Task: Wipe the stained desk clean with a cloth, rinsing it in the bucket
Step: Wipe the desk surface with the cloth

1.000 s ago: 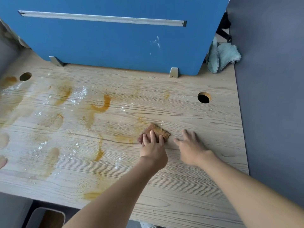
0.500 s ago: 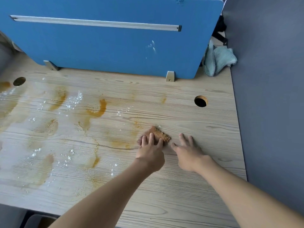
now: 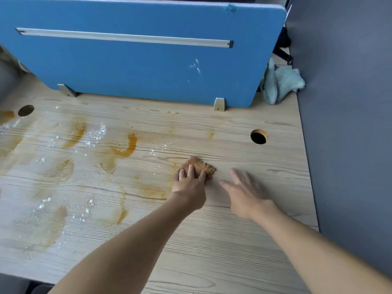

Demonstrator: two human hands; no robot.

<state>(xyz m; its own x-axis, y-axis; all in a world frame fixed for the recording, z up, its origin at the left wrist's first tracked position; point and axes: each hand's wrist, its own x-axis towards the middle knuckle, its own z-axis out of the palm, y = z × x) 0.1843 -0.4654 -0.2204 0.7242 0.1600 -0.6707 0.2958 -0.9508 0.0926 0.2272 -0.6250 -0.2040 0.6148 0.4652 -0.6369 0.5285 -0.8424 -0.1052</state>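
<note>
A pale wooden desk point(image 3: 233, 240) carries orange-brown stains point(image 3: 127, 147) and white specks over its left and middle parts. My left hand point(image 3: 191, 185) presses a small brown stained cloth point(image 3: 201, 165) flat on the desk near the middle, fingers spread over its near side. My right hand point(image 3: 246, 194) hovers just right of the cloth with its fingers spread, blurred by motion and holding nothing. No bucket shows in this view.
A blue divider panel point(image 3: 137, 66) stands along the desk's back edge. A light teal cloth point(image 3: 280, 83) lies bunched at the back right corner. Cable holes sit at right point(image 3: 258, 136) and far left point(image 3: 25, 110). A grey wall point(image 3: 350, 124) borders the desk's right side.
My right hand has lifted and shifted slightly right, away from the cloth, and is now blurred. The left hand has kept the cloth pressed in nearly the same spot.
</note>
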